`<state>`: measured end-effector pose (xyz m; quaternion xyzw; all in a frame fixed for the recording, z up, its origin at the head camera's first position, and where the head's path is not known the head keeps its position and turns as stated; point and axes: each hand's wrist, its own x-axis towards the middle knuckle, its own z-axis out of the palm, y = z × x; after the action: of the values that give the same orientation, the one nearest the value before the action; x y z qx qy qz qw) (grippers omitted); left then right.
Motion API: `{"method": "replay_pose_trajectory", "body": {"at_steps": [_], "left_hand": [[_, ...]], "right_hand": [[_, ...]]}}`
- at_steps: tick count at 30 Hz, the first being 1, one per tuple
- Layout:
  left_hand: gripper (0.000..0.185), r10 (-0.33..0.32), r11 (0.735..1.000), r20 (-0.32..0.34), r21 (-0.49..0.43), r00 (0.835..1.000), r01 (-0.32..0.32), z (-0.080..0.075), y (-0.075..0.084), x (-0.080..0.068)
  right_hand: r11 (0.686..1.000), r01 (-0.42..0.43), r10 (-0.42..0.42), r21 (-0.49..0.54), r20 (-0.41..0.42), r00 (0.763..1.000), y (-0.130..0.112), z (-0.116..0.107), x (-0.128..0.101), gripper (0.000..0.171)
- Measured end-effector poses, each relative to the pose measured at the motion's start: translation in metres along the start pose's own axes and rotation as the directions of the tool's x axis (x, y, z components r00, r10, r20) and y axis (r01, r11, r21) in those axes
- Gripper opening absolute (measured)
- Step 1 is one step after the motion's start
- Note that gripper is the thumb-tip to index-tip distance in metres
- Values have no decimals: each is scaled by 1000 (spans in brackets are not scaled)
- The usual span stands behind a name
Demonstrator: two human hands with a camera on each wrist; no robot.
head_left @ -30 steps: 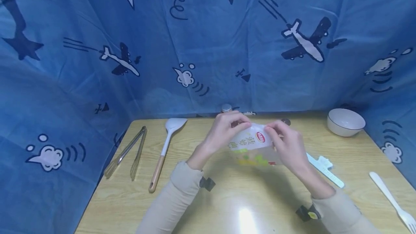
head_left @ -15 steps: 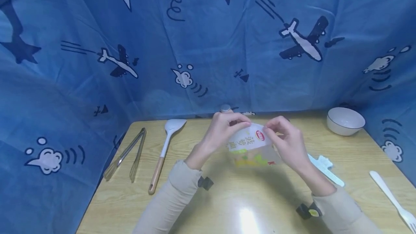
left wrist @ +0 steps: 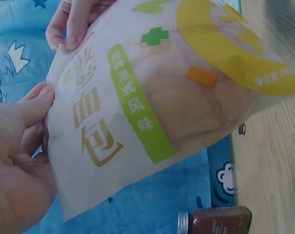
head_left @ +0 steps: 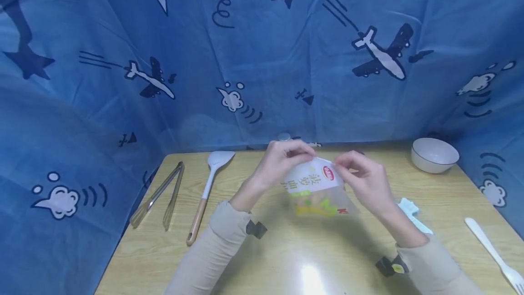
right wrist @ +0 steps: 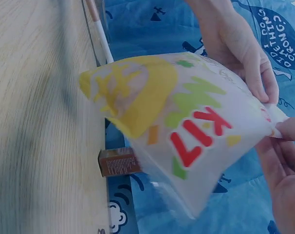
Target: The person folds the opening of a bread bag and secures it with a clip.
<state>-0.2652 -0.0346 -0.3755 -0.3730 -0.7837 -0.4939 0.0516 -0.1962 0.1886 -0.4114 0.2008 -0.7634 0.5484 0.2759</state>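
Note:
In the head view, a white and clear plastic bread bag [head_left: 315, 190] with green, yellow and red print hangs above the table. My left hand [head_left: 282, 160] pinches its top edge between thumb and fingers. A short way along the same edge, my right hand [head_left: 364, 179] pinches it too. Pale bread [left wrist: 186, 107] shows through the bag's window in the left wrist view, and the bag looks puffed out. Red letters on the bag face the right wrist view, where both hands meet near its top.
A pale blue clip [head_left: 413, 217] lies behind my right forearm. White bowl [head_left: 435, 155] and white fork [head_left: 493, 249] are at the right; metal tongs [head_left: 163, 195] and a spatula [head_left: 209, 195] at the left. A brown spice jar [left wrist: 220, 222] stands at the table's back edge.
My right hand has shifted slightly right, and the bag's lower part hangs a little lower and tilts. My forearm covers more of the clip. Both hands keep their pinch on the edge.

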Motion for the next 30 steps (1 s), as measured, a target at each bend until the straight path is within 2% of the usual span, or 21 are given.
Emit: {"method": "replay_pose_trajectory", "body": {"at_steps": [5, 11, 15, 21, 26, 30], "left_hand": [[12, -13, 998, 35, 70, 999, 10, -2, 4, -1], [17, -3, 983, 69, 182, 998, -10, 1, 7, 0], [16, -38, 988, 64, 155, 997, 28, 5, 6, 3], [12, -110, 993, 51, 48, 993, 108, 9, 7, 7], [10, -128, 991, 32, 42, 991, 127, 11, 8, 9], [8, -126, 991, 22, 53, 992, 125, 13, 8, 10]], "right_hand": [[992, 121, -122, -25, -43, 992, 0, 5, 1, 21], [982, 189, -191, -24, -70, 979, 2, 7, 3, 25], [976, 213, -215, -42, -73, 974, 3, 9, 5, 26], [974, 224, -226, -36, -70, 972, 4, 7, 5, 25], [981, 185, -189, -64, -52, 981, 5, 3, 5, 24], [990, 109, -112, -90, -31, 993, 5, 0, 3, 20]]}}
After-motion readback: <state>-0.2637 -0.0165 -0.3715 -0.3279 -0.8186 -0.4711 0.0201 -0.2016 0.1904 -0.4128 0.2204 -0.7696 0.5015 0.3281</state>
